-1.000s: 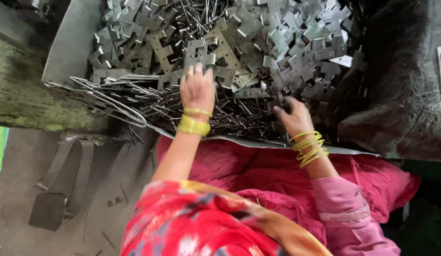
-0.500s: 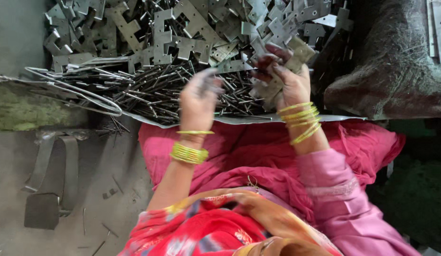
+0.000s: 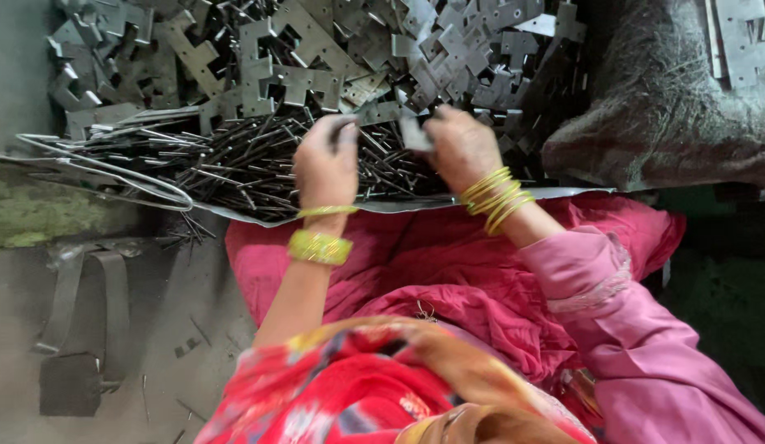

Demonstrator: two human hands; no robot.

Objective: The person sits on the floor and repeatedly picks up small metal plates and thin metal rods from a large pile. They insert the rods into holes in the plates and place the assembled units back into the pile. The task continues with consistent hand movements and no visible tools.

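My left hand [image 3: 326, 163] hovers over a heap of thin dark metal pins [image 3: 234, 160], its fingertips pinched on what looks like one pin. My right hand [image 3: 462, 146] is just to its right and holds a small stamped metal plate [image 3: 415, 131] between thumb and fingers. The two hands are close together, fingertips almost facing. Behind them lies a big pile of grey notched metal plates [image 3: 300, 62]. Both wrists wear yellow bangles.
Pins and plates rest on a metal sheet tray [image 3: 374, 205] whose front edge runs above my pink-clothed lap. A wire loop [image 3: 144, 185] sticks out at the left. A dark sack [image 3: 662, 107] lies at right. A strap and bag [image 3: 78, 329] lie on the floor.
Both hands lifted off the pile and came together. The right hand picked up a plate and the left drew in from the pins toward it.
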